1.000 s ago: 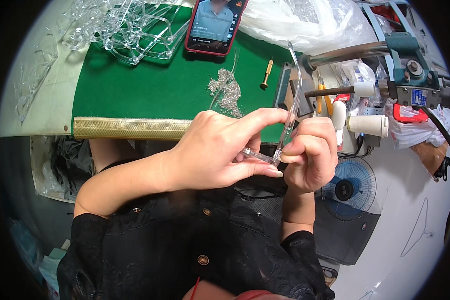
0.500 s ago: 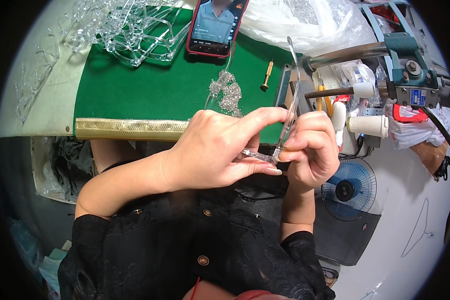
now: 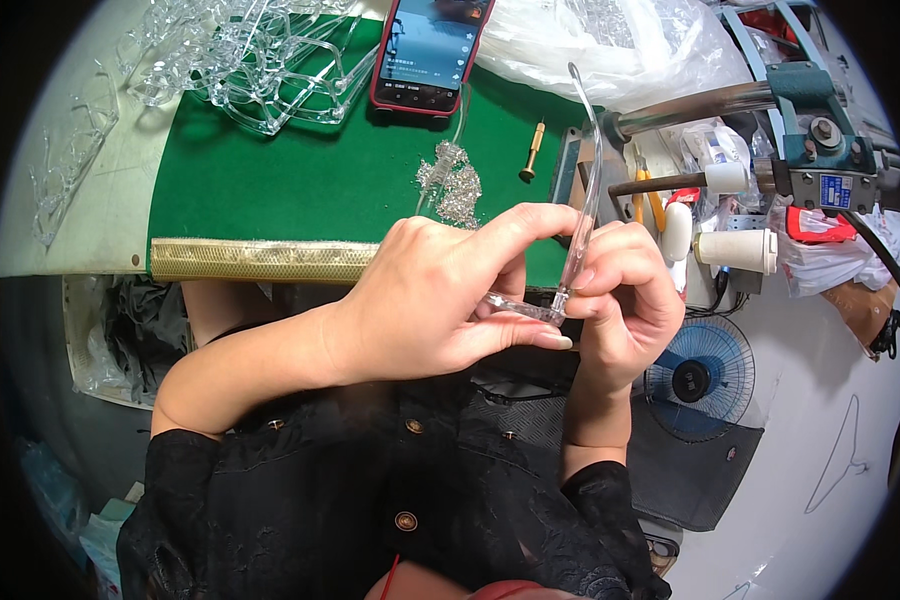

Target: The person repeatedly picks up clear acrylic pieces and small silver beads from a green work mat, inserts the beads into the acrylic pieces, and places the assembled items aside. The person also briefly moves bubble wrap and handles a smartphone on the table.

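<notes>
Reckoned from my hands, the green mat (image 3: 300, 170) spreads out around 10 o'clock, with a heap of clear glasses frames (image 3: 280, 75) at its far edge. My left hand (image 3: 425, 290) and right hand (image 3: 628, 300) sit close together, both pinching one clear frame (image 3: 573, 262): the left grips its front, index finger against the temple arm, the right its hinge corner, the arm pointing toward 12. The red-edged phone (image 3: 426, 60) lies at 11, the gold screwdriver (image 3: 532, 155) at 12, and tiny metallic pieces (image 3: 458, 195) between 10 and 11.
</notes>
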A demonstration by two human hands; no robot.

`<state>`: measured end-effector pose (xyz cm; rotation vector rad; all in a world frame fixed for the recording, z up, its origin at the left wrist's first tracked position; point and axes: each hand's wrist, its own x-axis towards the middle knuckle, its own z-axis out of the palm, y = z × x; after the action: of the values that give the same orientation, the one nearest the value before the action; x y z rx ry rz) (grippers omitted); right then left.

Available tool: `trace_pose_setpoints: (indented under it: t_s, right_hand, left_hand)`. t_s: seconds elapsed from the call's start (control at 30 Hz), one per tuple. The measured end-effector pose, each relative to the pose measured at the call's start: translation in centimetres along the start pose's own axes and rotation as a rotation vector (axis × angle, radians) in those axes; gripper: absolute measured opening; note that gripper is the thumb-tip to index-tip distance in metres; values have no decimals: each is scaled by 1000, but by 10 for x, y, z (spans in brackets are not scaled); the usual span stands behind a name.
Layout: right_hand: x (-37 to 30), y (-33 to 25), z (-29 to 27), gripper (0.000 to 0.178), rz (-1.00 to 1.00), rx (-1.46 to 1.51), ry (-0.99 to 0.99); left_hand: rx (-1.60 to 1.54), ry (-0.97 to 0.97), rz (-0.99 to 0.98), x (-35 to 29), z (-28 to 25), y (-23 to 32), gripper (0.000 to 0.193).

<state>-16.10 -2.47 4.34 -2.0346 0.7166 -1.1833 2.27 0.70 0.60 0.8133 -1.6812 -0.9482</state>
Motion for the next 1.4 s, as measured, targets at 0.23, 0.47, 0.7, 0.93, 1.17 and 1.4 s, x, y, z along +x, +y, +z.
trace_pose_setpoints:
  t_s: [0.23,0.47,0.7,0.93,1.17,1.4]
  right_hand:
    - [5,-6,0,18,-22,-115,11]
    - [15,-6,-2,18,-150,-208,-78]
    - [17,-3,-2,18,-165,-179,-107]
    - [18,-1,-1,17,-162,-111,-95]
    - [9,11,-8,12,-142,-15,83]
    - [-40,66,-17,6,310,-354,-49]
  left_hand:
    - [-111,-45,-69,1,-1,0,70]
    - [-217,-76,-137,1,-4,4,67]
    - [-266,-92,-148,2,-5,3,65]
    - [-321,-97,-180,3,-7,4,65]
    - [-322,-73,-161,4,-12,3,69]
    - [-376,37,-117,-2,-24,-1,70]
